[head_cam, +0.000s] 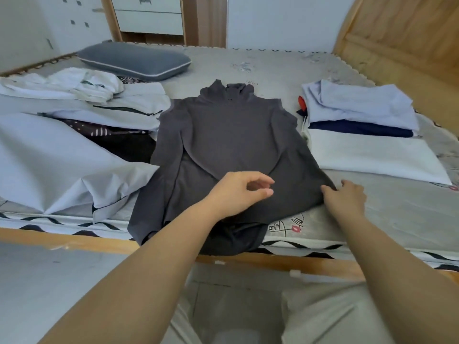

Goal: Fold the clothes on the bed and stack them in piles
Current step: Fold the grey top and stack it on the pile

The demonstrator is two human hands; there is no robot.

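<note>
A dark grey high-necked top (223,135) lies flat in the middle of the bed, sleeves folded in across its body, its hem hanging over the near edge. My left hand (238,192) hovers over the lower part of the top with fingers loosely curled, holding nothing. My right hand (345,199) pinches the top's lower right corner against the mattress. On the right stands a pile of folded clothes (360,112): light blue on top, navy beneath, white at the bottom.
Unfolded light blue and white garments (62,150) and dark patterned fabric lie heaped on the left. A grey pillow (134,59) sits at the back left. The wooden bed frame (74,240) runs along the near edge, a wooden headboard (402,45) at the right.
</note>
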